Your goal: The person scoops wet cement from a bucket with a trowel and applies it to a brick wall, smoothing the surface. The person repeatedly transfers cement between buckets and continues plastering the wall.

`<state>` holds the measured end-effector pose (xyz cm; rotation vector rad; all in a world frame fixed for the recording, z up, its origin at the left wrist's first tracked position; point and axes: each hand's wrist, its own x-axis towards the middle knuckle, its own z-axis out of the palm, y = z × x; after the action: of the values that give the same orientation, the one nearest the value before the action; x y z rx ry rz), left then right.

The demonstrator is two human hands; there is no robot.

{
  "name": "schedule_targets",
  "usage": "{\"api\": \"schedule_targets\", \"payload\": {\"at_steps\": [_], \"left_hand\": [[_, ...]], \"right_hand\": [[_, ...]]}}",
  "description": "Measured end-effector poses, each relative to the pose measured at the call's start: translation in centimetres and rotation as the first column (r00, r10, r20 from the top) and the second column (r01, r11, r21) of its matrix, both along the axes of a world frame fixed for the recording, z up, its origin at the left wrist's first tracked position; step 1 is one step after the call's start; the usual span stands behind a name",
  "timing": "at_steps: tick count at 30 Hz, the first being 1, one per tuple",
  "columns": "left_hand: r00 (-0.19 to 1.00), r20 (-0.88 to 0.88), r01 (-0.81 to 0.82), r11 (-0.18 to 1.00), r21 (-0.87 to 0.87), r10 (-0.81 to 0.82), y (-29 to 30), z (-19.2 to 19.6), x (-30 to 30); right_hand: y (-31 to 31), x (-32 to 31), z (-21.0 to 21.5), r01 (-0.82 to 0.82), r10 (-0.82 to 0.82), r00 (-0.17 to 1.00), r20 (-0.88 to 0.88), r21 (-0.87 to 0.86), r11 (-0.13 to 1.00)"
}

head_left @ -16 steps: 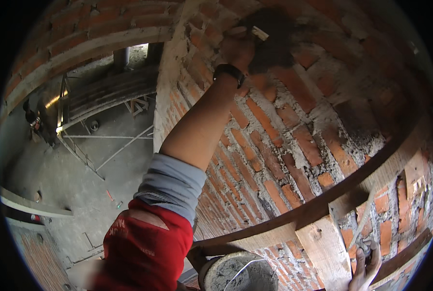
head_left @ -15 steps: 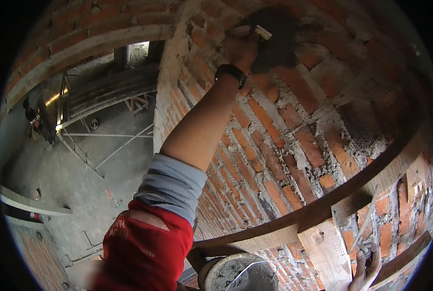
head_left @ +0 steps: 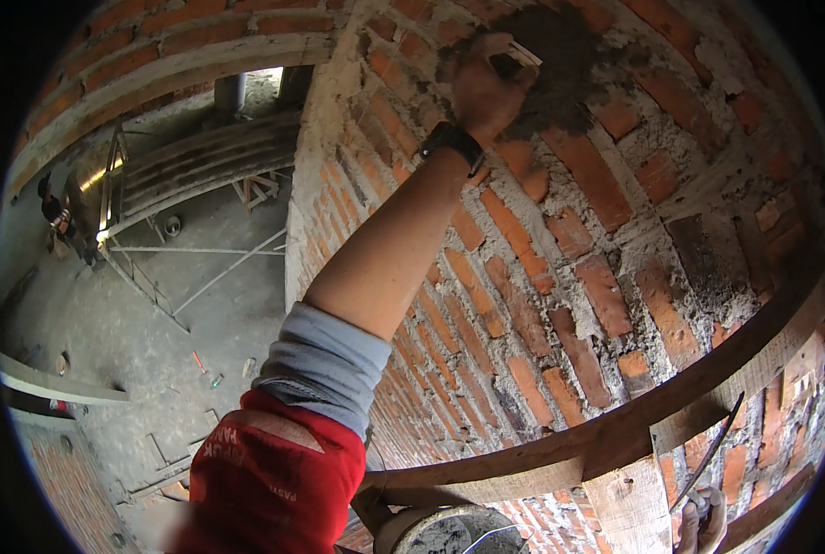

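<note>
Wet mortar being pressed onto a red brick wall (head_left: 560,277).
Left hand (head_left: 481,88), raised high, is closed around a trowel handle (head_left: 514,63) against the dark mortar patch (head_left: 560,65); right hand (head_left: 703,522), lower right, grips a thin curved blade (head_left: 712,448) beside the mortar bucket (head_left: 449,531).

One head-worn fisheye view looks down along a brick wall (head_left: 560,277), very near it on the right. The concrete floor (head_left: 154,305) lies far below left; a timber plank (head_left: 634,415) crosses near, lower right.
</note>
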<state>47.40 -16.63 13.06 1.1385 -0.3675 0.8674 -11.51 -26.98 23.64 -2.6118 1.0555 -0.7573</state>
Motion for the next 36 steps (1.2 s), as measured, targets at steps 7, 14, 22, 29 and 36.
{"api": "schedule_targets", "payload": {"at_steps": [7,14,22,29,36], "left_hand": [[1.000,0.004,0.021,1.000,0.007,-0.021,0.4,-0.2,0.4],[1.000,-0.027,-0.007,0.997,0.080,0.009,0.6,-0.4,0.4],[0.985,0.094,0.151,0.985,-0.080,-0.143,0.2,0.2,1.0],[0.995,-0.004,0.104,0.994,0.020,-0.104,0.7,0.0,0.6],[0.999,-0.002,-0.049,0.983,0.174,0.050,0.8,-0.4,1.5]], "right_hand": [[-0.4,-0.3,-0.2,0.029,-0.029,1.000,0.009,0.042,0.999],[-0.3,-0.3,-0.1,0.070,-0.075,0.996,0.052,0.096,0.993],[-0.6,-0.3,0.0,-0.037,0.035,0.999,0.038,0.056,0.998],[-0.6,-0.3,0.0,-0.033,0.033,0.999,0.003,0.009,0.999],[-0.5,-0.3,0.2,-0.065,0.065,0.998,-0.010,-0.007,0.998]]}}
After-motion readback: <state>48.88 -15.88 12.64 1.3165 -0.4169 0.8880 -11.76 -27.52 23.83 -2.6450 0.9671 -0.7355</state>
